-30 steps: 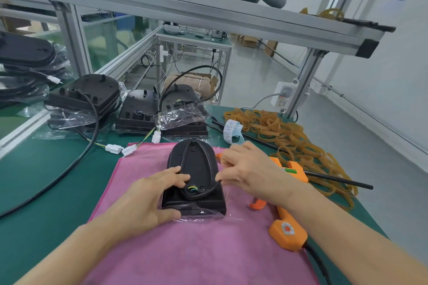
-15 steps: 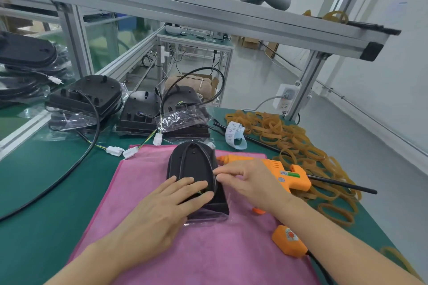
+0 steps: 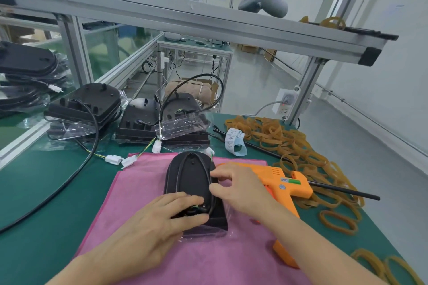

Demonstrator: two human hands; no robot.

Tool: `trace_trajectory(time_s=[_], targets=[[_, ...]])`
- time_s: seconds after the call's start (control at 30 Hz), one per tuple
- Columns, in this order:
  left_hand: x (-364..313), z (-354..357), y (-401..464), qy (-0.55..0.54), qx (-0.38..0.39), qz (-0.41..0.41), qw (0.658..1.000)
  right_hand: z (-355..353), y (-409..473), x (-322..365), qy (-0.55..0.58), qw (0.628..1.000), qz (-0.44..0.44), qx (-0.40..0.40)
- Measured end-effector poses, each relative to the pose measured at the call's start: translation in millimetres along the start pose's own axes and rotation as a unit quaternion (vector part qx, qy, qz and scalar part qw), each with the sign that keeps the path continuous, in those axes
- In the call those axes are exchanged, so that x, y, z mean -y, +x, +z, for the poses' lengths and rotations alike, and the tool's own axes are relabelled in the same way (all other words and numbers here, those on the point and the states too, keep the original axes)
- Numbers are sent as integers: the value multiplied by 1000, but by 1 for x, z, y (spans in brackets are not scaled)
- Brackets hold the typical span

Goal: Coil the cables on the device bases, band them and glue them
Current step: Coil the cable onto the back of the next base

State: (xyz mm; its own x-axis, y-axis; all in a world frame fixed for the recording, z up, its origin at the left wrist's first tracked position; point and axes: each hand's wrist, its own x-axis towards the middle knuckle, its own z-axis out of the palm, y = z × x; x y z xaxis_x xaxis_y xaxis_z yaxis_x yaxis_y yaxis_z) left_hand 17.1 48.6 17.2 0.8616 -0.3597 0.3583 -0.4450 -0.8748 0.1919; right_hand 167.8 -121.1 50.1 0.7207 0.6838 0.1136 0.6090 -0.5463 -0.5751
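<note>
From the head camera, 1 black device base lay on a pink cloth spread over the green bench, its near end inside a clear plastic bag. A black cable ran around the base's raised oval, ending in a white connector at the far end.

The left hand lay flat on the near end of the base, fingers straight and pressing where the coloured wires showed. The right hand sat at the base's right edge, thumb and forefinger curled onto the cable there (whether they truly pinched it or only pushed it, I could not tell).

Just right of the base, partly under the right wrist, lay an orange glue gun on the cloth's edge. A heap of tan rubber bands covered the bench beyond it. Further back stood more black bases in bags, their cables trailing white plugs.
</note>
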Motion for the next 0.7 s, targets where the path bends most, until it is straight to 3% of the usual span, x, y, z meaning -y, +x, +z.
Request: trace_trajectory(time_s=[0.13,0.27,0.37,0.47,0.7], targets=[[3,-13,2,-63,-34,23,997,6,-13,-3,-3,999,-32,-19],[5,-20,34,-86,-100,-35,991,12,-19,-7,-29,997,-75,-21],[11,-7,60,-35,1,-115,993,8,-22,-9,-38,994,-99,1],[25,7,71,-21,114,-126,985,6,-22,-10,-53,990,-131,6],[37,11,73,1,144,-90,985,15,-23,-24,-4,992,-123,14]])
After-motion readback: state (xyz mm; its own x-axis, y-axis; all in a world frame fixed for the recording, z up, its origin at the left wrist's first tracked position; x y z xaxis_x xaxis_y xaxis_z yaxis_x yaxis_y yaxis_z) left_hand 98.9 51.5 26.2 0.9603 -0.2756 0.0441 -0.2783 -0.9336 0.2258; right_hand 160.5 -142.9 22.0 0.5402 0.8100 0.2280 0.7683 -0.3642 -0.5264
